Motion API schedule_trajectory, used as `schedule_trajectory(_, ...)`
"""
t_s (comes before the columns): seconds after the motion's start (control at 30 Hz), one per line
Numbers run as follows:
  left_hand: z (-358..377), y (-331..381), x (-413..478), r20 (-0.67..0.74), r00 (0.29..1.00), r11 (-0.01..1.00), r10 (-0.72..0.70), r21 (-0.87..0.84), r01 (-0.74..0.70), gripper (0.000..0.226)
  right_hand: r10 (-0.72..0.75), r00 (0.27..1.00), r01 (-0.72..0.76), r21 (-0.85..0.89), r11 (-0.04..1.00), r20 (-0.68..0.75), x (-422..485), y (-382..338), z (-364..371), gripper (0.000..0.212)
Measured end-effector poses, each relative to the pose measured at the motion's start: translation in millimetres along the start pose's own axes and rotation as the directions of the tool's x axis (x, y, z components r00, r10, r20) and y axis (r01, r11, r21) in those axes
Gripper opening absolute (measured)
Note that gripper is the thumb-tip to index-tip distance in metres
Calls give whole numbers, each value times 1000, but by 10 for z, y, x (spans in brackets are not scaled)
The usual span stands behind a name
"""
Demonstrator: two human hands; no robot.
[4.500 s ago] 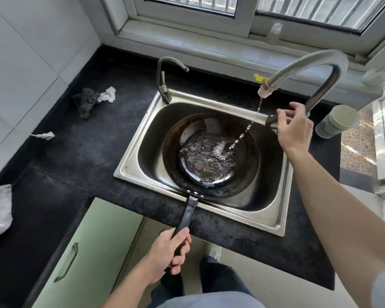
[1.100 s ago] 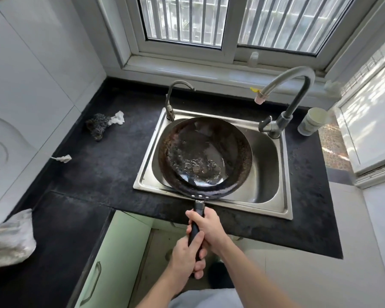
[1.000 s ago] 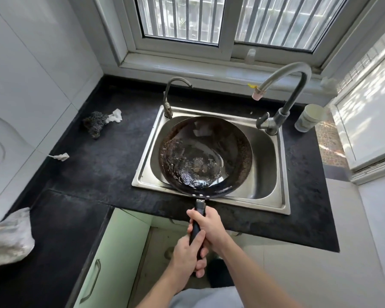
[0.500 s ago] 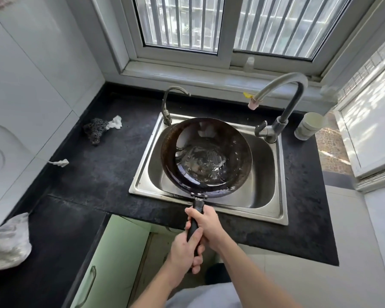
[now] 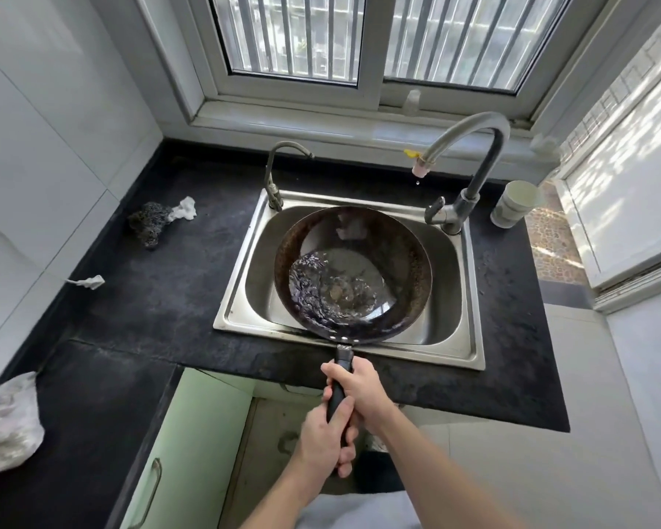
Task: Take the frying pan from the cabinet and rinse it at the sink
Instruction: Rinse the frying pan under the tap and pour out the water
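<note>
Since the tap (image 5: pixel 470 147) was running a few seconds back, the right hand (image 5: pixel 363 391) has left its lever and joined the left hand (image 5: pixel 323 437) on the black handle (image 5: pixel 338 387). The stream has stopped, and only a drop hangs under the spout. The water (image 5: pixel 329 292) in the frying pan (image 5: pixel 353 273) has swung over to the pan's left side compared with half a second ago. Both hands are wrapped tight round the handle, the right one ahead and nearer the bowl, the left one behind it and closer to the body. The pan sits straight ahead of the hands, held over the basin of the sink (image 5: pixel 237 299). Its near rim lies just past the sink's front edge, though whether it rests on that edge or hangs free of it I cannot tell. The step in hand looks like the swirl of the rinse, with the fetching from the cabinet done and its green door (image 5: pixel 184 433) standing open below and left of the hands. Next I would expect the pan to be tipped away from the hands so the dirty water pours into the basin. That calls for a firm two-handed hold, since the water shifts the weight. It also calls for keeping the far rim low and inside the sink, so nothing spills onto the dark tabletop (image 5: pixel 161 284) to either side.
</note>
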State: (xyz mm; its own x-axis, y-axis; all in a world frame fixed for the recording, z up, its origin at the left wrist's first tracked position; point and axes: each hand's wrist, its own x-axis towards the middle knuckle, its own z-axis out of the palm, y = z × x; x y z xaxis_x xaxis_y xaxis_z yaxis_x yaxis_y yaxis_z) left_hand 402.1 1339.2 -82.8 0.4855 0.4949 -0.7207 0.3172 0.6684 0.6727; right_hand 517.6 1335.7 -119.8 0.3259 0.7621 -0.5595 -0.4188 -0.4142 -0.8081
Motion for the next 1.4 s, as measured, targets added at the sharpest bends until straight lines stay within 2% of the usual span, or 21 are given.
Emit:
schedule_trajectory(0.27,32,162,91,-12,1000,995,26,96,-25,31,8,1000,-8,-2,1000,-2,123,-122,-43,22)
schedule_trajectory(0.47,-40,166,63,-27,999,997,27,70,-25,31,15,999,-16,15,1000,43,111,-149,46,19)
schedule_trajectory(0.67,82,55,68,9,1000,1000,-22,-9,22,32,22,999,-21,20,1000,-38,17,-84,-65,14)
schedule_trajectory(0.83,146,51,99,38,999,1000,-27,16,27,31,37,996,-34,39,999,-82,3,-56,-175,12)
schedule_trajectory(0.97,164,94,112,8,1000,998,-4,62,3,32,54,995,-50,50,998,-82,47,-78,-165,17)
schedule_trajectory(1.2,-28,146,99,-82,990,959,110,272,-84,38,130,991,-132,142,981,26,156,-137,57,27)
schedule_trajectory(1.3,-136,206,46,-136,973,902,187,416,-115,39,160,985,-171,217,961,68,198,-203,191,26)
schedule_trajectory(1.4,-239,293,-11,-181,940,802,290,582,-135,40,173,975,-206,284,936,138,207,-287,302,23)
